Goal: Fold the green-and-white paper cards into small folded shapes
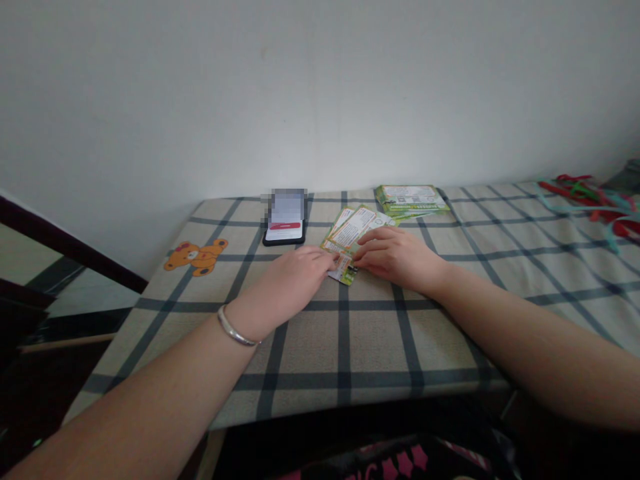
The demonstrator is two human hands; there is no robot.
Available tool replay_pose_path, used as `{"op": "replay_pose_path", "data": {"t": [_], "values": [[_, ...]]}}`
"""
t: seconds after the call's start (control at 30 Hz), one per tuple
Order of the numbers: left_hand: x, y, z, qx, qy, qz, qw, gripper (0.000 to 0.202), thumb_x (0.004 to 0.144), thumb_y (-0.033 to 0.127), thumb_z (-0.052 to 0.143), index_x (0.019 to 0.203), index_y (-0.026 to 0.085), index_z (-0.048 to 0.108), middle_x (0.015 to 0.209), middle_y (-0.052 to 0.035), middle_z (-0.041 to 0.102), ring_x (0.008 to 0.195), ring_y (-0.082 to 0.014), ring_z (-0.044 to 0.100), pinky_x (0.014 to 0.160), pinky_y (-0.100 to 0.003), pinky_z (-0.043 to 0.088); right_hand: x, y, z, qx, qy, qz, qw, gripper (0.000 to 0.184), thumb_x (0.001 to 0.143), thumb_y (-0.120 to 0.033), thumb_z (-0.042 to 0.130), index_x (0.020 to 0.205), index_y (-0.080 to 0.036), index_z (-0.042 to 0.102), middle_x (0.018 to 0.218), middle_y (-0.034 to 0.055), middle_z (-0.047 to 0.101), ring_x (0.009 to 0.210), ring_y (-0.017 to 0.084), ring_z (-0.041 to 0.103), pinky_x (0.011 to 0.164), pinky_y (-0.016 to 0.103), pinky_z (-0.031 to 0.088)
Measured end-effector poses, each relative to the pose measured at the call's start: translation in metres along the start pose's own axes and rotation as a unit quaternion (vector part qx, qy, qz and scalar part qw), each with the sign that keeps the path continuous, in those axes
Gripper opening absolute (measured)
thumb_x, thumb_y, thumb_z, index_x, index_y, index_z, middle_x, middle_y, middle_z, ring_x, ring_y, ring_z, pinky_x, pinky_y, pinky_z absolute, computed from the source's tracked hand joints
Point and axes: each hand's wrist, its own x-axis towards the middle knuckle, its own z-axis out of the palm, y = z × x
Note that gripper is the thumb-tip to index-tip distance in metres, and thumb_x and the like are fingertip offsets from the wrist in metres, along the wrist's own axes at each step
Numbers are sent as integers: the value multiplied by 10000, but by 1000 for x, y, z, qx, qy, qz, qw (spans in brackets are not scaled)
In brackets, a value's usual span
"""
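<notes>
Several printed green-and-white cards (356, 225) lie overlapped and fanned on the checked tablecloth between my hands. My left hand (300, 268) is closed at the left edge of the nearest card (344, 273), its fingertips on that edge and its thumb hidden. From the other side, my right hand (397, 257) rests over the cards with its fingers bent. A small dark, shiny piece (353, 269) shows at its lower fingertips, too small to name. A silver bangle (235, 327) is on my left wrist.
A phone (285, 235) with its screen lit lies behind my left hand. Near the wall is a stack of similar cards (413, 197). Colourful ribbons (595, 200) are heaped at the far right. A flat bear figure (197, 257) is on the tablecloth (320, 353) at left.
</notes>
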Motion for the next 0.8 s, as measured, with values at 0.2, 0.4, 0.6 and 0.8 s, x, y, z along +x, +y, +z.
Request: {"op": "replay_pose_path", "data": {"t": [0.2,0.4,0.6,0.8], "values": [[-3,0,-1,-7,12,7,1000,211,919,130,465,1061,159,619,1184,-83,644,1124,-218,581,988,-404,479,-1,-4,3,24,-5,48,999,196,884,-143,518,933,-171,706,949,66,724,981,212,617,887,363,475],[-2,1,-2,-32,10,-18,999,233,881,131,514,1101,167,582,1112,-86,644,1078,-225,584,958,-405,479,-4,-8,8,44,27,119,992,247,821,-216,613,1059,-157,646,987,101,687,940,230,611,832,362,487],[-2,2,-4,-75,42,-48,995,215,886,151,515,1095,171,564,1071,-74,655,998,-214,621,901,-380,494,-4,-11,8,68,32,163,984,287,822,-256,645,1089,-157,618,960,87,696,918,233,618,807,357,481],[-1,5,-8,-163,66,-101,979,183,940,198,441,1040,188,594,997,-33,686,897,-181,650,805,-339,504,-3,-17,5,125,70,202,969,212,830,-244,658,1033,-192,625,903,28,731,870,196,650,793,334,475]]}}
